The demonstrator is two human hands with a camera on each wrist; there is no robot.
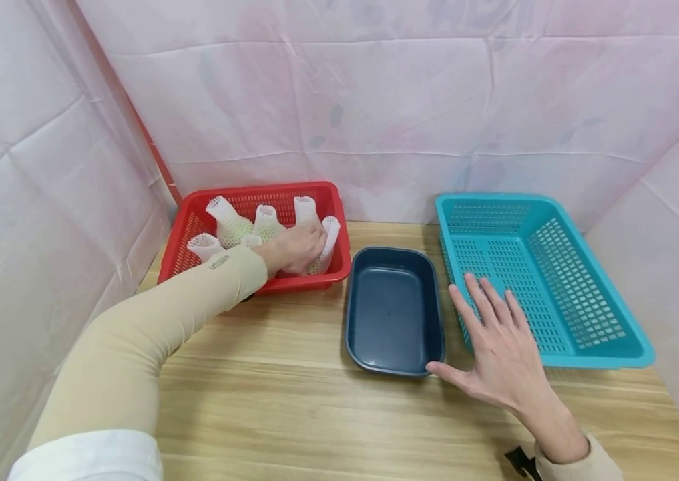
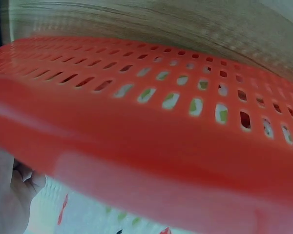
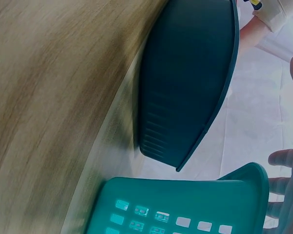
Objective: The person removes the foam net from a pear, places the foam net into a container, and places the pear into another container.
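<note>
My left hand [image 1: 298, 248] reaches into the red basket [image 1: 342, 244] at its right end. Its curled fingers grip a white foam net sleeve [image 1: 306, 210], partly hidden behind the hand. Several similar net sleeves [image 1: 228, 224] with something pale green inside stand or lean in the basket. In the left wrist view the basket wall [image 2: 112, 126] covers most of the hand. My right hand [image 1: 504, 361] is spread with straight fingers over the near left edge of the teal basket [image 1: 603, 280]. Its thumb is by the near right corner of the dark blue tray [image 1: 390, 314].
The dark blue tray sits between the two baskets on the wooden table [image 1: 291, 401]. No contents show in the tray or teal basket. A pale patterned cloth [image 1: 375, 107] hangs behind and at both sides.
</note>
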